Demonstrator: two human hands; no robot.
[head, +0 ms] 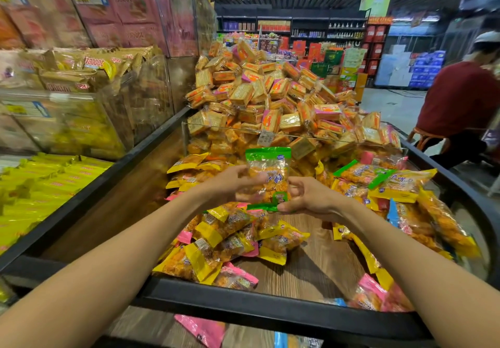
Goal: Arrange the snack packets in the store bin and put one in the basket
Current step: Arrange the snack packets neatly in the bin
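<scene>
Above the store bin I hold a green-edged snack packet upright, full of orange pieces. My left hand grips its left side. My right hand pinches its lower green edge between thumb and fingers. Below lie several loose packets with yellow edges and pink edges on the bin's wooden floor. More packets with green, yellow and blue edges are heaped at the right. No basket is in view.
A clear divider holds back a tall heap of square biscuit packs. Clear bins of yellow and pink packs stand at the left. A person in a red top sits at the right. A pink packet lies below the bin's front rim.
</scene>
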